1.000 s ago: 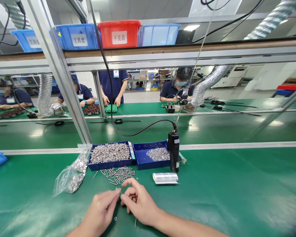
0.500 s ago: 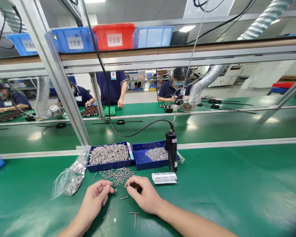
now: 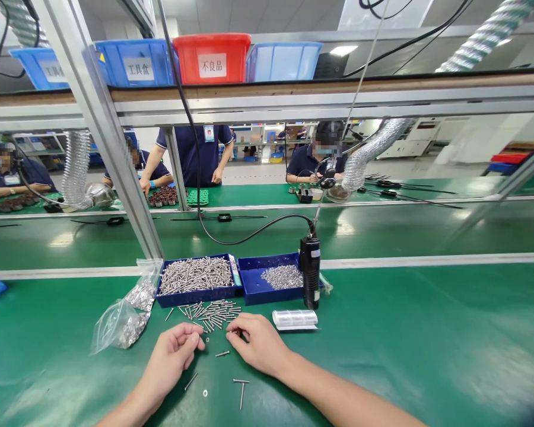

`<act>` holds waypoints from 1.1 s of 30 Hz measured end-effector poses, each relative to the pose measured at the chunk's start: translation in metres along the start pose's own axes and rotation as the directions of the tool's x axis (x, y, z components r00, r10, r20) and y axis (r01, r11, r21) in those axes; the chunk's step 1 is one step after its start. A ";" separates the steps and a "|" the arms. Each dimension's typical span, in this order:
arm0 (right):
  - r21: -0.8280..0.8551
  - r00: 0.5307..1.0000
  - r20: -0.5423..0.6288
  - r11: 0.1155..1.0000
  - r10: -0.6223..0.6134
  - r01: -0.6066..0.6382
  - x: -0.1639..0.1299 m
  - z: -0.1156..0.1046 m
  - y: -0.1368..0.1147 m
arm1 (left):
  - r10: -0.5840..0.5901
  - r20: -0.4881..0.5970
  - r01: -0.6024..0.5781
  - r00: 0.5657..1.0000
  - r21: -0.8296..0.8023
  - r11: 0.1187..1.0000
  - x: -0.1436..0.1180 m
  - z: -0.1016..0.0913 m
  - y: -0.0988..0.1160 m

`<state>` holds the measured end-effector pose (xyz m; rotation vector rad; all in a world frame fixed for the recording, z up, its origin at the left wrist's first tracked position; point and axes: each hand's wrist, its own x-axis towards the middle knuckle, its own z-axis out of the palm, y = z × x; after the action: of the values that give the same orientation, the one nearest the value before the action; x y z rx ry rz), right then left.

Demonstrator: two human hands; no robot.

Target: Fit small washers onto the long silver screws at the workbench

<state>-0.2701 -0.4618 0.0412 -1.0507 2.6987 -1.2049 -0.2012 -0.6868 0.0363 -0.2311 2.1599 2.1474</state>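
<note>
My left hand is closed in a pinch, thumb against fingertips, beside a pile of loose screws. What sits in that pinch is too small to make out. Across a narrow gap, my right hand also pinches with thumb and forefinger; any piece there is hidden. Between the hands lie a small washer and a single screw. Nearer me are another screw, a second washer and two screws forming a T.
Behind the pile stand a blue tray of screws and a blue tray of small metal parts. Plastic bags of washers lie left. A black electric screwdriver hangs near a clear-film roll. Co-workers sit across the green bench.
My right thumb and forefinger have drawn closer together; my left hand has barely moved. Across the bench, the standing person's arm now reaches left. The camera view has shifted slightly.
</note>
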 end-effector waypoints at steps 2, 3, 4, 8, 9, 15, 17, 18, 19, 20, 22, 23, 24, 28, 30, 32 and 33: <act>-0.039 1.000 0.014 0.999 0.017 -0.017 0.000 -0.004 -0.003 | -0.005 0.002 0.005 1.000 0.009 1.000 0.000 0.000 -0.001; -0.072 0.999 0.021 0.997 0.032 -0.030 -0.001 -0.006 -0.004 | -0.006 0.004 0.006 1.000 0.012 1.000 0.000 0.000 -0.001; -0.104 0.998 0.031 0.994 0.049 -0.045 -0.001 -0.009 -0.005 | -0.007 0.007 0.007 1.000 0.014 1.000 0.000 0.000 -0.002; -0.120 0.991 0.088 0.988 0.104 -0.093 0.002 -0.013 -0.004 | -0.016 0.017 0.016 1.000 0.012 1.000 0.000 0.001 0.000; -0.102 0.989 0.095 0.990 0.111 -0.101 0.003 -0.013 -0.003 | -0.020 0.016 0.019 1.000 0.011 1.000 0.000 0.002 0.001; -0.019 0.989 0.124 0.996 0.086 -0.084 0.008 -0.016 0.003 | -0.019 0.020 0.019 1.000 -0.005 1.000 -0.001 0.001 0.002; -0.025 0.988 0.134 0.997 0.080 -0.078 0.006 -0.020 0.003 | -0.025 0.023 0.026 0.999 -0.015 1.000 -0.001 0.001 0.001; -0.053 0.987 0.135 0.995 0.085 -0.079 0.005 -0.023 0.003 | -0.032 0.023 0.032 0.999 -0.020 0.999 -0.001 0.001 0.000; -0.094 0.985 0.141 0.992 0.101 -0.089 0.004 -0.025 0.003 | -0.040 0.023 0.040 0.999 -0.024 0.999 -0.001 0.001 0.000; -0.139 0.980 0.154 0.984 0.129 -0.108 0.002 -0.028 0.003 | -0.046 0.022 0.046 0.999 -0.026 0.999 -0.001 0.000 0.000; -0.219 0.958 0.201 0.963 0.205 -0.160 -0.001 -0.031 0.000 | -0.054 0.019 0.054 0.998 -0.030 0.998 -0.002 0.000 0.001; -0.252 0.944 0.224 0.950 0.242 -0.183 -0.002 -0.031 -0.001 | -0.058 0.018 0.059 0.998 -0.034 0.998 -0.002 0.001 0.001; -0.284 0.932 0.244 0.939 0.268 -0.195 -0.003 -0.031 -0.003 | -0.065 0.017 0.066 0.998 -0.041 0.997 -0.002 0.001 0.001; -0.272 0.962 0.203 0.954 0.183 -0.124 -0.004 -0.021 -0.015 | -0.121 0.024 0.123 0.992 -0.113 0.986 -0.005 0.004 0.003; -0.102 0.987 0.142 0.993 0.076 -0.062 -0.006 -0.013 -0.021 | -0.135 0.033 0.138 0.990 -0.164 0.977 -0.007 0.005 0.005; 0.078 0.997 0.081 0.997 0.015 -0.022 -0.007 -0.003 -0.026 | -0.139 0.044 0.145 0.989 -0.204 0.968 -0.009 0.007 0.008; 0.139 0.999 0.054 0.990 0.007 -0.015 -0.008 0.001 -0.028 | -0.145 0.050 0.152 0.988 -0.217 0.964 -0.009 0.007 0.009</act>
<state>-0.2475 -0.4713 0.0568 -1.0330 2.5353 -1.3212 -0.1943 -0.6792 0.0464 -0.3568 1.8210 2.2836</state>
